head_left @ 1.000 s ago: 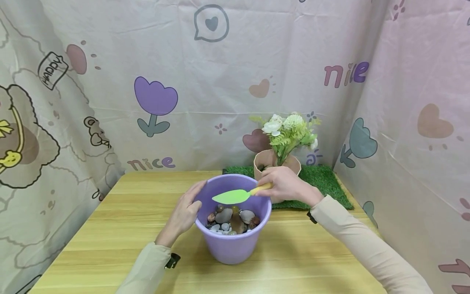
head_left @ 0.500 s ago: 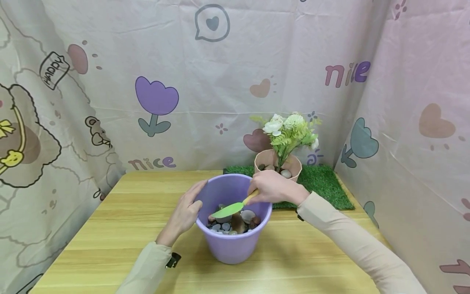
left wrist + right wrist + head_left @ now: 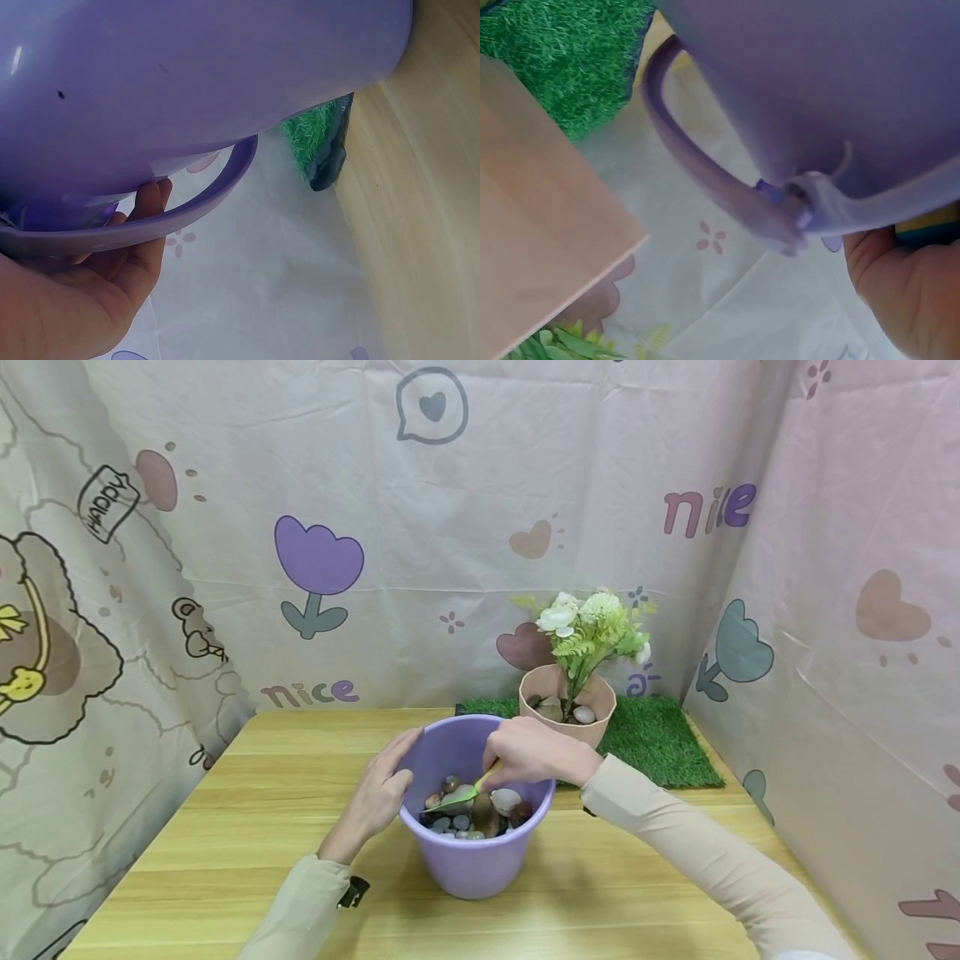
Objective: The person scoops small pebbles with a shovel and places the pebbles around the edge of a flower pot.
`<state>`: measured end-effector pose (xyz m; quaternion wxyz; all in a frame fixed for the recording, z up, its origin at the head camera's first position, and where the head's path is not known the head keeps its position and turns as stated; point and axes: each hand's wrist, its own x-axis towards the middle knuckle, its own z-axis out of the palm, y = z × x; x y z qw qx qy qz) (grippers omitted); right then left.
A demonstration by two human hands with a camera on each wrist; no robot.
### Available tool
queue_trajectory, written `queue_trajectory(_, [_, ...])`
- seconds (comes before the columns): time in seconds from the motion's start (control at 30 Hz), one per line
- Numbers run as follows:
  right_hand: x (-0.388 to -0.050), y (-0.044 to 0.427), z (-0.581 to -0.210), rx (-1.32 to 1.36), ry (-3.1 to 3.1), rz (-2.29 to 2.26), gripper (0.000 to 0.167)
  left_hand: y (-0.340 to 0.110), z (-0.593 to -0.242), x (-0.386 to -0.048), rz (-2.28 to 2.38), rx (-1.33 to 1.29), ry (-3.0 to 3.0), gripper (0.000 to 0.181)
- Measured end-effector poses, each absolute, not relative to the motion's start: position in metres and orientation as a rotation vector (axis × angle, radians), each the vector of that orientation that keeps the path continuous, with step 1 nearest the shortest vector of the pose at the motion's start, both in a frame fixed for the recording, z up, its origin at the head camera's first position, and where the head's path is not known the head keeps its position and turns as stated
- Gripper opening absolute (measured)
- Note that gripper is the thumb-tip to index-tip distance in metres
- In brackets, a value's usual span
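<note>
On the table stands a purple bucket with stones of several sizes in its bottom. My left hand grips the left side of its rim; in the left wrist view the fingers lie on the outer wall, near the bucket's curved handle. My right hand holds a trowel by its yellow grip, reaching over the right rim. The green blade slants down to the left inside the bucket, its tip among the stones. Whether the tip is under any stone, I cannot tell.
Behind the bucket to the right, a pale pink pot holds white flowers and a few stones. It stands on a green turf mat. A printed cloth hangs behind the wooden table.
My right hand has moved left and down, carrying the trowel from above the bucket's opening into it, down to the stones. My left hand has stayed on the rim.
</note>
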<state>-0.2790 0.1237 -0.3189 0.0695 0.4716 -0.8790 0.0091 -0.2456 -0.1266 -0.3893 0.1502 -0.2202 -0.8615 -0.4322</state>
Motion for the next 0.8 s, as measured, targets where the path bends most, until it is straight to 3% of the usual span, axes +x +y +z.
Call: queue_trajectory(0.8, [-0.268,0.088,-0.294,1.331,-2.642,-0.332,0.019,-0.126,-0.389,-0.244,-1.242,-0.627,-2.479,0.066])
